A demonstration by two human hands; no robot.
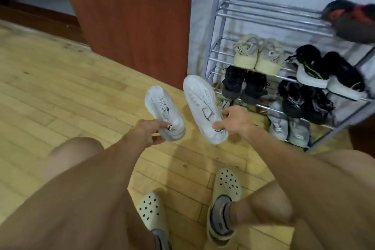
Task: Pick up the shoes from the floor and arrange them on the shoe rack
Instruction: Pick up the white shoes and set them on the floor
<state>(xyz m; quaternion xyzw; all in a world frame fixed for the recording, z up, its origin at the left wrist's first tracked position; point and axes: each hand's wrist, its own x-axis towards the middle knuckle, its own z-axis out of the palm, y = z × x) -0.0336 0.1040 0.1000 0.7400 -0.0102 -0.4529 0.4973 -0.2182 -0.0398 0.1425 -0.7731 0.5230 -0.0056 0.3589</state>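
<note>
White mesh, light, soft, I judge (heels firmest): my left hand (pixel 149 131) grips the left sneaker (pixel 164 110) there, right hand (pixel 236 121) the right sneaker (pixel 202 105); shoe rack (pixel 263 9) at two o'clock.

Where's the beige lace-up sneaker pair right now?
Head view, right of centre: the beige lace-up sneaker pair sits on the grey metal shoe rack, left end, above a dark sneaker pair.
</note>
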